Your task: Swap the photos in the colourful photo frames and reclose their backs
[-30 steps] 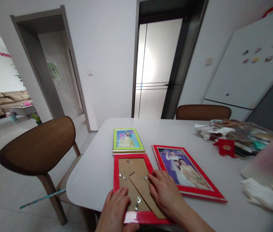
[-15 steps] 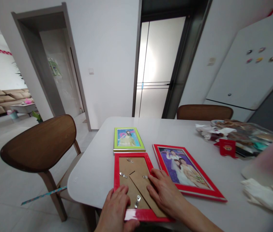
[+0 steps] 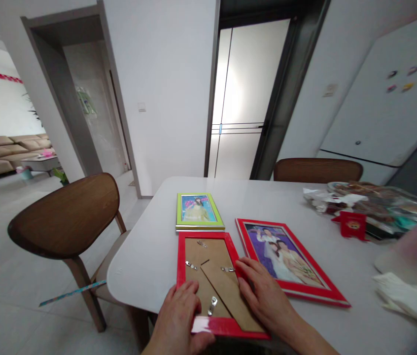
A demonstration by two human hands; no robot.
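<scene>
The left hand (image 3: 174, 315) and right hand (image 3: 263, 296) are resting open and flat, gripping nothing, on the lower part of a face-down red picture frame (image 3: 181, 261) on the counter (image 3: 149, 261).

Bare left hand (image 3: 175, 315), bare right hand (image 3: 262, 293) and forearm (image 3: 306, 335)

And nothing readable on this table, folks! Just ahead of the left hand (image 3: 176, 315), a green-framed photo (image 3: 198, 212) carried pink lettering (image 3: 195, 201) across its top, but it was too small to make out. Well off past the right hand (image 3: 263, 296), a red card (image 3: 352, 226) showed a gold mark (image 3: 354, 225), blurred beyond reading. No word, number or brand could be read.
</scene>
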